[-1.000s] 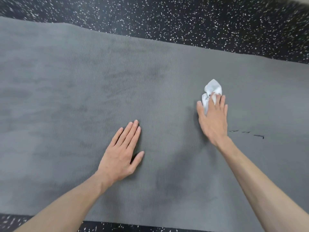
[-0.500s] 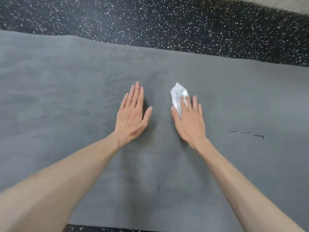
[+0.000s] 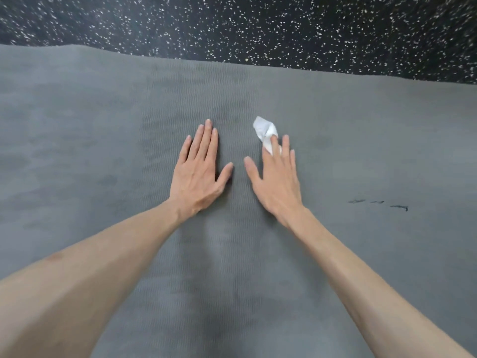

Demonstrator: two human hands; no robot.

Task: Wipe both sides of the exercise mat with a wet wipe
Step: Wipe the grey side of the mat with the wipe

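Note:
A grey ribbed exercise mat (image 3: 90,140) lies flat and fills most of the view. My right hand (image 3: 277,182) presses a crumpled white wet wipe (image 3: 264,131) onto the mat near its middle; the wipe sticks out beyond my fingertips and is partly hidden under the fingers. My left hand (image 3: 200,171) lies flat on the mat, palm down, fingers together, just left of the right hand. The two thumbs are a small gap apart.
Black rubber floor with white speckles (image 3: 258,27) runs along the mat's far edge. A few short dark marks (image 3: 379,204) sit on the mat to the right of my right hand. Darker damp-looking patches show on the mat's left part.
My right hand has slid the wipe leftward across the mat from the right side to the middle. My left hand has moved forward and now rests beside the right.

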